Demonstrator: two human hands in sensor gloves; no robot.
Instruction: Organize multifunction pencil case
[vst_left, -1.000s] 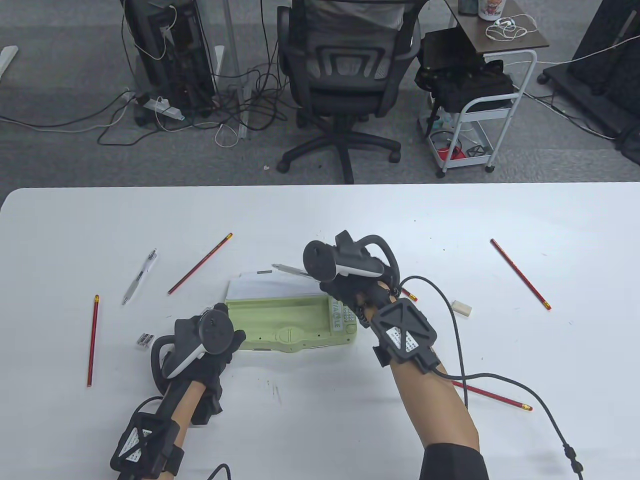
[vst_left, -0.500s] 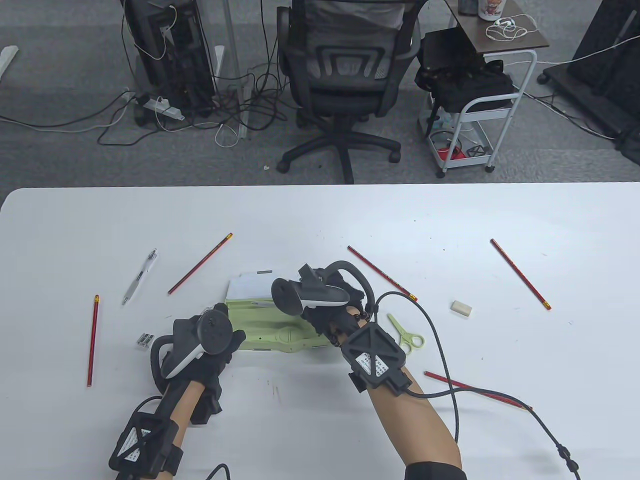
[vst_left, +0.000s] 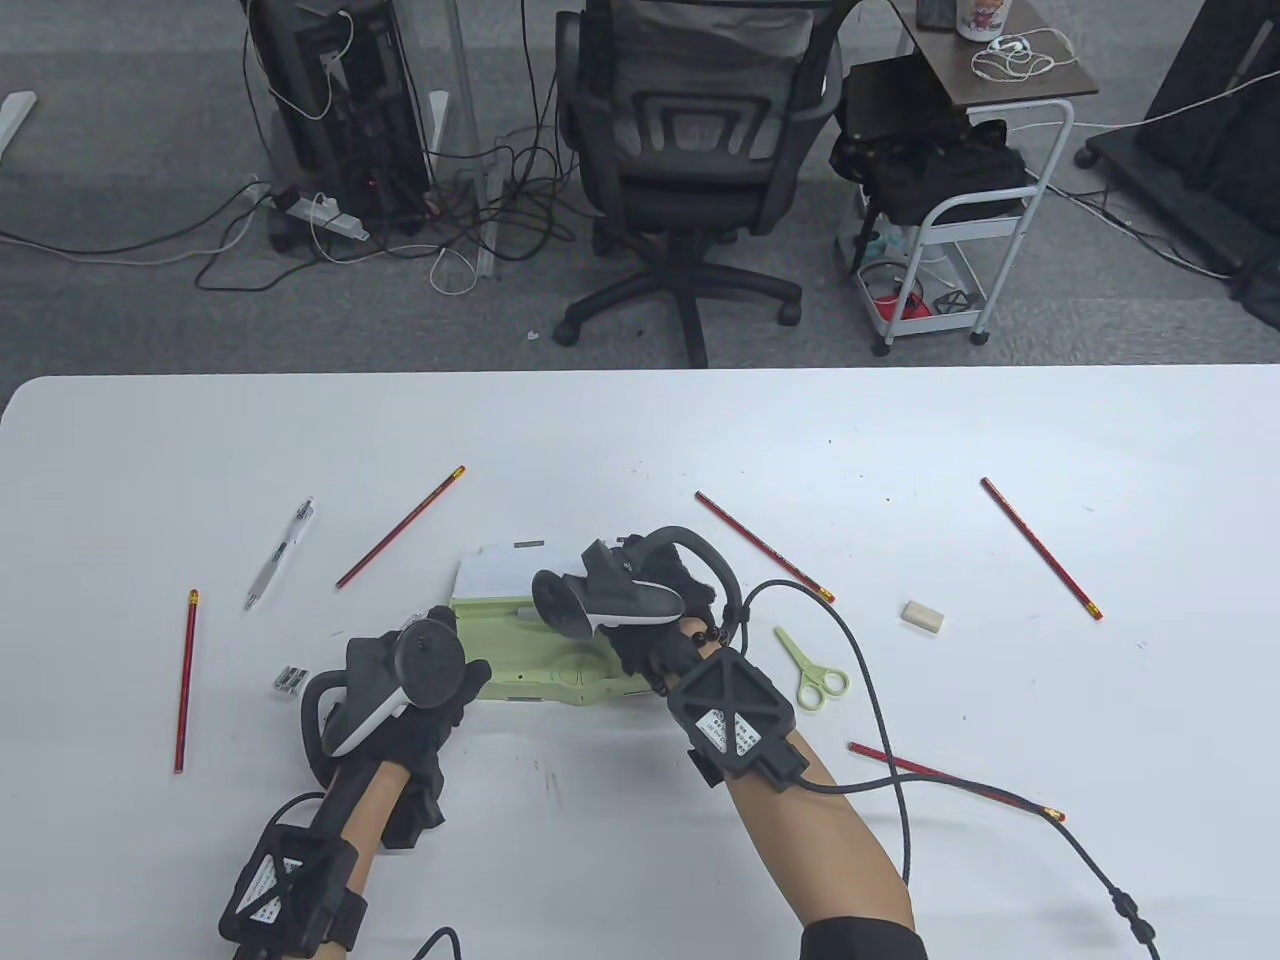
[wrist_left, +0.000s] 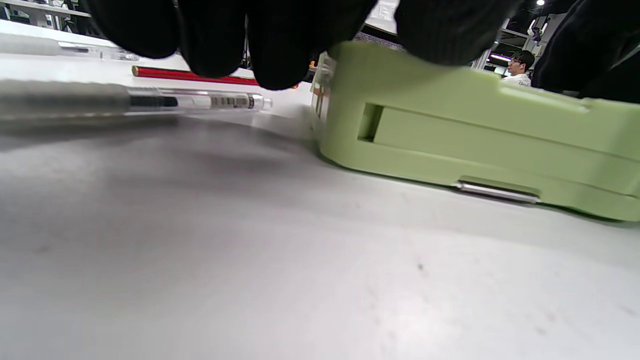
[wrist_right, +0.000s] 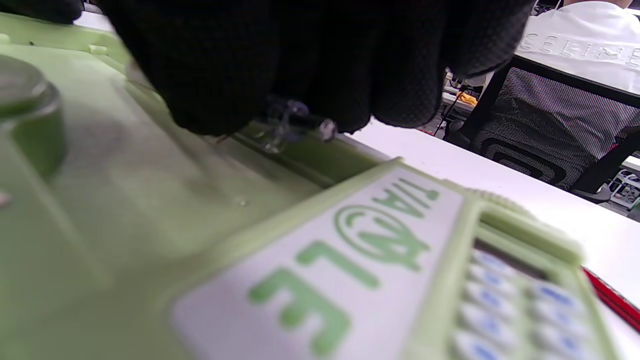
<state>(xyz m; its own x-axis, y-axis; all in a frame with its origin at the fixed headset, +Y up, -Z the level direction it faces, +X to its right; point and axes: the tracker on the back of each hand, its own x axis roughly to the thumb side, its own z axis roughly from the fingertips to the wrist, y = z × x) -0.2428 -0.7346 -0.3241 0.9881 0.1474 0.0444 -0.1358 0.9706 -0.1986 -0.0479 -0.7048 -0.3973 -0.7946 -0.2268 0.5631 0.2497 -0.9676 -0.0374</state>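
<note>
The green pencil case (vst_left: 530, 668) lies open at the table's middle, with its white lid (vst_left: 500, 572) behind it. My left hand (vst_left: 468, 682) holds the case's left end; the left wrist view shows my fingertips (wrist_left: 280, 55) at that end of the case (wrist_left: 475, 135). My right hand (vst_left: 640, 612) is low over the case's tray and pinches a clear pen (wrist_right: 289, 117), whose tip end (vst_left: 523, 607) lies in the tray. The case's calculator panel (wrist_right: 380, 250) is just in front of the right hand.
Loose on the table are a white pen (vst_left: 280, 553), red pencils (vst_left: 400, 527) (vst_left: 186, 680) (vst_left: 763, 545) (vst_left: 1040, 547) (vst_left: 955, 782), green scissors (vst_left: 812, 672), an eraser (vst_left: 922, 616) and a sharpener (vst_left: 291, 681). The right glove's cable (vst_left: 880, 700) trails across the table.
My right hand has come down and to the left with the pen, from behind the case's right end into its tray. The scissors and a pencil now show. The left hand has not moved.
</note>
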